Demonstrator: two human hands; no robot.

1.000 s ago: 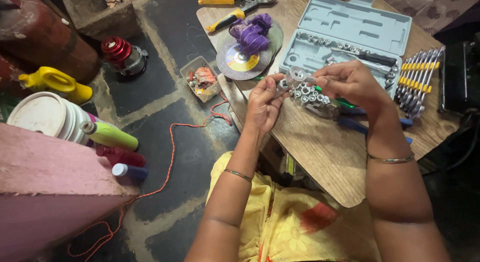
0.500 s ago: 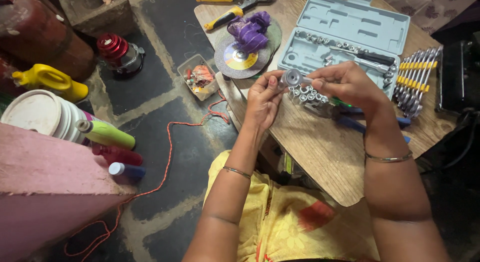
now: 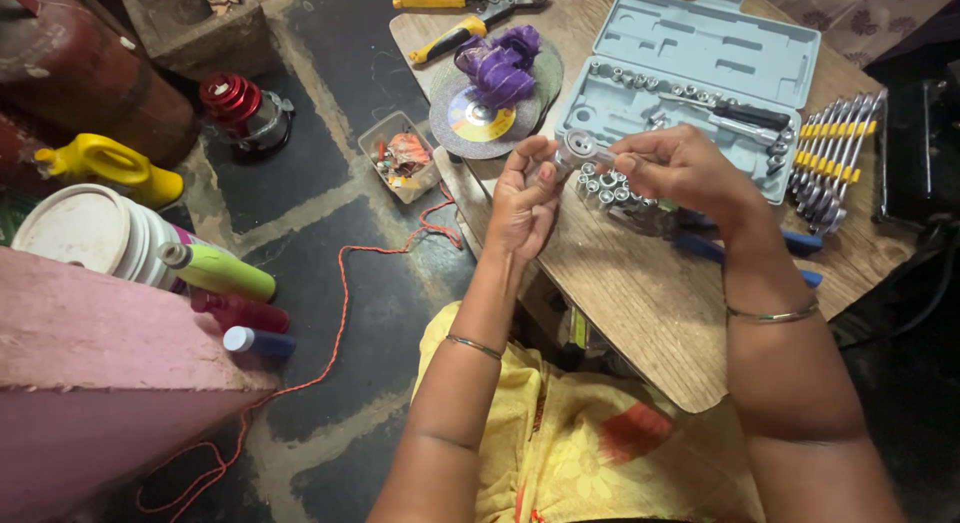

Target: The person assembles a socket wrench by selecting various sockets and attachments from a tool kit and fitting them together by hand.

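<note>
Both hands pinch one shiny socket [image 3: 578, 149]: left hand [image 3: 522, 198] and right hand [image 3: 683, 168] fingers closed on it. Loose sockets [image 3: 608, 188] sit just below the fingertips, with the open grey case [image 3: 700, 58] beyond.

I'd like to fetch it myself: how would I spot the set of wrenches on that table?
Start at the wooden table and find the open grey socket case. Just right of it, near the table's edge, lies the wrench set: a fanned row of shiny spanners in a yellow holder, unlike the small round sockets by the hands.

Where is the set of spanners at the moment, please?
In the head view, the spanners lie at the table's right edge, right of the open grey case.
</note>
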